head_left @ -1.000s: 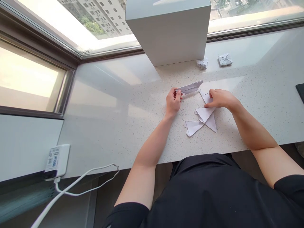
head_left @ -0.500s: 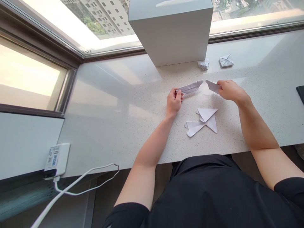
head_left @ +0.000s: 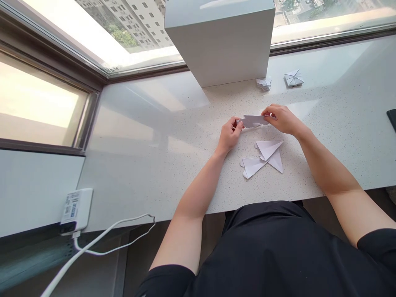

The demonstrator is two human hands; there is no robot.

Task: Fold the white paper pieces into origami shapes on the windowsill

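Both hands meet over the speckled white counter (head_left: 148,165). My left hand (head_left: 229,133) pinches the left end of a folded white paper piece (head_left: 253,121). My right hand (head_left: 281,119) is closed on the right end, where a second folded piece it carried meets the first; the two overlap and I cannot tell them apart. Just nearer to me, three folded white paper triangles (head_left: 262,156) lie overlapping on the counter, untouched.
A tall white box (head_left: 219,41) stands at the back by the window. Right of it lie a crumpled paper piece (head_left: 264,83) and a folded paper pinwheel (head_left: 293,78). A dark object (head_left: 391,117) sits at the right edge. A white charger with cable (head_left: 76,208) hangs at the lower left.
My right hand lifted a folded piece off the counter, raised it, then brought it left until it met the piece in my left hand. The three triangles stayed put.
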